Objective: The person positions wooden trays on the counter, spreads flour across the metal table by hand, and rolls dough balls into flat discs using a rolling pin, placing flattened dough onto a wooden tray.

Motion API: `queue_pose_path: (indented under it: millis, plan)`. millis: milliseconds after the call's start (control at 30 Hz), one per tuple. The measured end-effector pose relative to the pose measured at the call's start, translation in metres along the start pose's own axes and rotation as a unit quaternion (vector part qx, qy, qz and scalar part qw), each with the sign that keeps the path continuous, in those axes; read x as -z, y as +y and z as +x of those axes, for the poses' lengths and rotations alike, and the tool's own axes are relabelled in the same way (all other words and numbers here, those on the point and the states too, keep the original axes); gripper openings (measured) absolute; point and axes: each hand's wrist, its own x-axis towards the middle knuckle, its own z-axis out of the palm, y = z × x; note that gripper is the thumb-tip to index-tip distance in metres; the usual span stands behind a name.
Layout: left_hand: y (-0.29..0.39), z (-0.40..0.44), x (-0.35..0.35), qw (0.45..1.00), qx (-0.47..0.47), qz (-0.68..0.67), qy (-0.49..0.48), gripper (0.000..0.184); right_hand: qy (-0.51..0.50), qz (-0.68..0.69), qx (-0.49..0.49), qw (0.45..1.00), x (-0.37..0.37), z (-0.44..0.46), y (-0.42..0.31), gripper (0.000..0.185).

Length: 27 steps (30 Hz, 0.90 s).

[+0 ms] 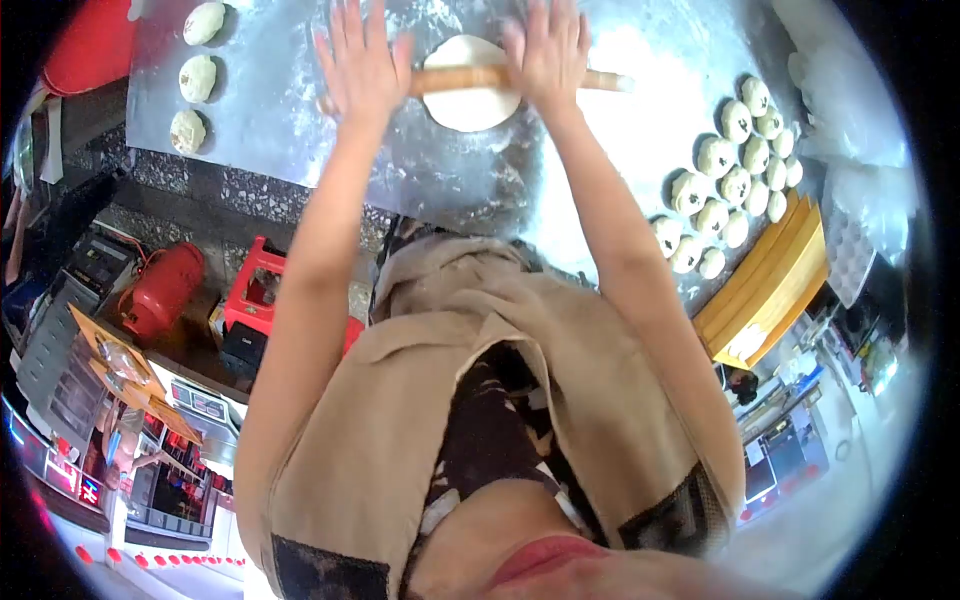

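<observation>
A wooden rolling pin [455, 80] lies across a flat round of dough [468, 112] on the floured metal worktop [440, 175]. My left hand [362, 65] rests on the pin's left part, palm down, fingers stretched out and spread. Over the right part lies my right hand [548, 58], also open, with its thumb beside the dough's edge. Both palms hide stretches of the pin, whose two ends stick out past the hands. The dough round shows above and below the pin. Neither hand has its fingers wrapped round anything.
Filled, pleated buns [736, 184] crowd the worktop's right side, by a stack of yellow wooden boards [765, 285]. Several more buns [197, 78] form a column at the left. A red stool [255, 285] and red gas cylinder [168, 288] stand below the left edge.
</observation>
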Motion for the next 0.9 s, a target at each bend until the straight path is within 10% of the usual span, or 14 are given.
queue_pose_path:
  millis: [167, 367, 467, 567, 667, 767, 900]
  plan:
    - [-0.007, 0.057, -0.014, 0.993, 0.016, 0.099, 0.069, 0.054, -0.040, -0.001, -0.025, 0.999, -0.017, 0.058, 0.006, 0.057]
    - [0.054, -0.112, 0.025, 0.980, 0.028, -0.114, -0.162, 0.067, -0.175, 0.020, 0.004, 0.984, 0.073, -0.114, 0.006, 0.058]
    - [0.084, -0.064, 0.021, 0.975, 0.001, -0.219, -0.027, 0.055, -0.203, 0.018, 0.032, 0.978, 0.096, -0.146, 0.006, 0.060]
    - [0.059, -0.018, -0.021, 0.973, -0.093, -0.166, -0.132, 0.045, -0.226, 0.097, 0.108, 0.963, 0.090, -0.153, 0.010, 0.060]
    - [0.039, -0.040, 0.014, 0.954, 0.088, -0.161, -0.236, 0.036, -0.171, 0.069, 0.080, 0.980, 0.108, -0.150, -0.015, 0.054]
    - [0.022, -0.102, 0.069, 0.958, 0.152, -0.162, -0.181, 0.038, -0.160, 0.070, 0.050, 0.983, 0.116, -0.139, -0.036, 0.054]
    - [-0.003, -0.110, 0.049, 0.997, 0.019, 0.022, -0.078, 0.044, -0.176, 0.081, 0.011, 0.981, 0.067, -0.105, -0.042, 0.063]
